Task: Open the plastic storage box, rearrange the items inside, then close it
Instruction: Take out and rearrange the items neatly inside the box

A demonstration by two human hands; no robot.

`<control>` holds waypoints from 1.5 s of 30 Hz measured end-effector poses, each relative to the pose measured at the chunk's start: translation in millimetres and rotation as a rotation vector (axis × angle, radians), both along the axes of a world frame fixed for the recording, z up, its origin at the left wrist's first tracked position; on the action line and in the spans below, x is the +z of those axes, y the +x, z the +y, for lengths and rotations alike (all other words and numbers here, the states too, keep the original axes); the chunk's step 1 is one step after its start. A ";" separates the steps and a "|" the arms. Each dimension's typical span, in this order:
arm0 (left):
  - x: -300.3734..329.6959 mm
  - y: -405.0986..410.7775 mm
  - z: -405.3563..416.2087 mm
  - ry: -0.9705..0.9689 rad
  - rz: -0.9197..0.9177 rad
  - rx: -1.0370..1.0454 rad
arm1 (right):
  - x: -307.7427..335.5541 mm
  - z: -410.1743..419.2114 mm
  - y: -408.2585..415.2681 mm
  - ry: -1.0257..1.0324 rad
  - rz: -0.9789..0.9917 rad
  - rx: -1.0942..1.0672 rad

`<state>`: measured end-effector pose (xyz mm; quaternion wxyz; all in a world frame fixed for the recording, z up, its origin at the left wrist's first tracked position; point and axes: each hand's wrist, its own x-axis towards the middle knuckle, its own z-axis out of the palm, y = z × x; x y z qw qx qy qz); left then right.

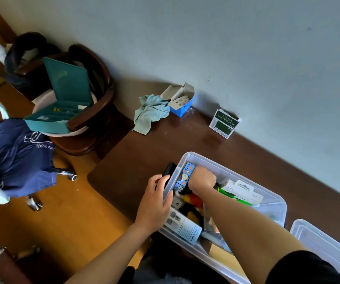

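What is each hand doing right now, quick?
Left hand: fingers curled over the rim of the clear storage box, gripping it.
Right hand: reaching inside the box; its fingers are hidden, so cannot tell.

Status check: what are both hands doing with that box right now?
Left hand grips the storage box rim beside a black object. Right hand inside among items, grip hidden. Lid off, at right.

A pale grey wall (pixel 247 48) is met by a dark brown counter (pixel 185 144). An orange-brown wooden floor (pixel 72 218) is seen left, where a dark wooden chair (pixel 101 95) is placed.
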<state>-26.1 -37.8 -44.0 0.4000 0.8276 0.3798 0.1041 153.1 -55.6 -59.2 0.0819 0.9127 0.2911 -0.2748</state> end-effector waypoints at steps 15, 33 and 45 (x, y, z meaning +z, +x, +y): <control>5.0 4.1 -1.4 0.133 0.117 0.031 | 42.8 -30.4 21.6 0.444 0.314 0.022; 27.1 110.8 -51.7 0.313 0.327 -0.730 | 89.9 -192.0 62.0 0.247 -0.192 0.035; 33.8 109.8 -37.7 0.312 0.392 -0.808 | 36.0 -167.4 44.3 -0.265 -0.238 0.386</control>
